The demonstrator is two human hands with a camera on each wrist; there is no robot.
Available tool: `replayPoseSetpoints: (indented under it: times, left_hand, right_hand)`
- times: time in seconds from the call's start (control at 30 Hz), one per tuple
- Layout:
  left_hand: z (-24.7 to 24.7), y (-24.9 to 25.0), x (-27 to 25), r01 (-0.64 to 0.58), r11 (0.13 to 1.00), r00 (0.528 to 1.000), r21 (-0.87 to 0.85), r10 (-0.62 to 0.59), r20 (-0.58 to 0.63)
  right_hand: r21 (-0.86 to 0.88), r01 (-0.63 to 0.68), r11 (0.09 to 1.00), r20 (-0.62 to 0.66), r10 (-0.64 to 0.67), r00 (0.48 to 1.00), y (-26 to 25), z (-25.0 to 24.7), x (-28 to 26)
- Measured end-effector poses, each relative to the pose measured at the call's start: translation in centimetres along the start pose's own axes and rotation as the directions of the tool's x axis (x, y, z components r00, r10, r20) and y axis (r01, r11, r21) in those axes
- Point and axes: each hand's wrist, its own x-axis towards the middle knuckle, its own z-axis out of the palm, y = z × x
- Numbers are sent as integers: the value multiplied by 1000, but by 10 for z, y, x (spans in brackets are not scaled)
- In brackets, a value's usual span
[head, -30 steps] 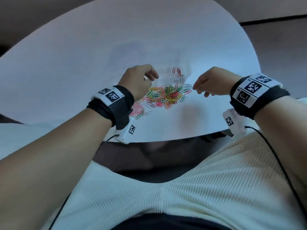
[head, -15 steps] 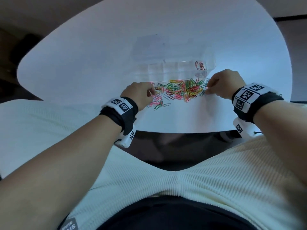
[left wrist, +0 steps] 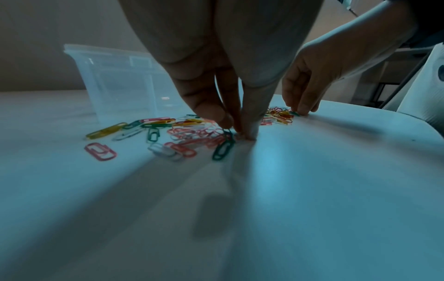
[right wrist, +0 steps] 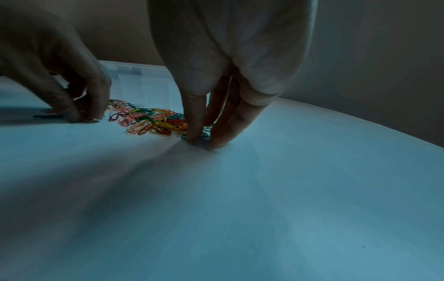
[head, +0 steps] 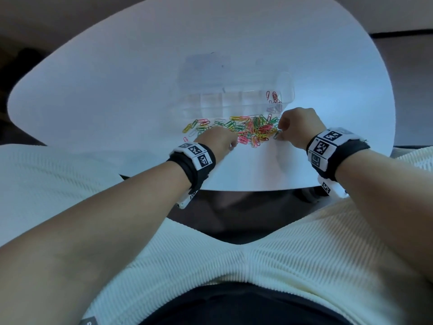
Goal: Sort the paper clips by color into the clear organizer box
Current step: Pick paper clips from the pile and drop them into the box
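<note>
Left hand (left wrist: 216, 91) is pinching a green wire clip (left wrist: 223, 147); right hand (right wrist: 216, 106) is pinching another green clip (right wrist: 204, 135) beside the glossy multicoloured pile (head: 248, 130), clear ribbed box (head: 234, 102) behind on smooth white worktop (head: 105, 102).

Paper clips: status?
Left hand pinching green clip. Right hand pinching at pile edge. Few red clips in organizer box. Nothing blocking.

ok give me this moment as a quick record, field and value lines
left hand: fingers pinch a green paper clip at the pile's left end
right hand: fingertips at a green clip on the pile's right edge
loose pile: mixed colours on white table
organizer box: open, red clips in right end compartment
</note>
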Motion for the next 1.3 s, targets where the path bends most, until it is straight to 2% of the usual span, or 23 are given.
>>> replayPoseSetpoints:
  times: [0.1, 0.2, 0.3, 0.43, 0.5, 0.63, 0.7, 0.8, 0.97, 1.3]
  left_hand:
    - [1, 0, -1, 22, 998, 999, -53, -24, -41]
    - [-3, -1, -6, 14, 988, 984, -157, -41, -173]
    - [-19, -7, -11, 70, 943, 954, -324, -158, -255]
    - [-31, -13, -14, 113, 890, 935, -442, -246, -256]
    - [-29, -13, -16, 144, 864, 940, -482, -271, -206]
    - [-19, -8, -15, 149, 845, 948, -513, -270, -170]
    - [-17, -4, -13, 161, 852, 945, -498, -279, -171]
    - [-16, 1, -10, 158, 872, 942, -463, -274, -195]
    - [-8, -7, -8, 186, 947, 963, -260, -229, -145]
    - [-3, -10, -5, 168, 967, 968, -190, -198, -152]
  right_hand:
    - [4, -31, 1000, 15, 31, 999, 0, 1, 1]
    - [26, -63, 998, 36, 62, 997, 1, 2, 1]
    - [41, -75, 996, 72, 72, 995, 2, 2, 1]
    - [34, -71, 997, 86, 68, 994, 1, 2, 0]
    - [15, -55, 998, 95, 53, 994, 0, 4, -1]
    - [-47, -15, 999, 153, 22, 988, -4, -5, -3]
    - [-51, -13, 999, 165, 21, 986, -5, -15, -2]
    - [-71, 3, 997, 118, 5, 993, -5, -27, 0]
    - [-98, 28, 995, 174, -11, 985, -4, -18, -4]
    - [-240, 36, 970, 110, -10, 994, -10, 1, -7]
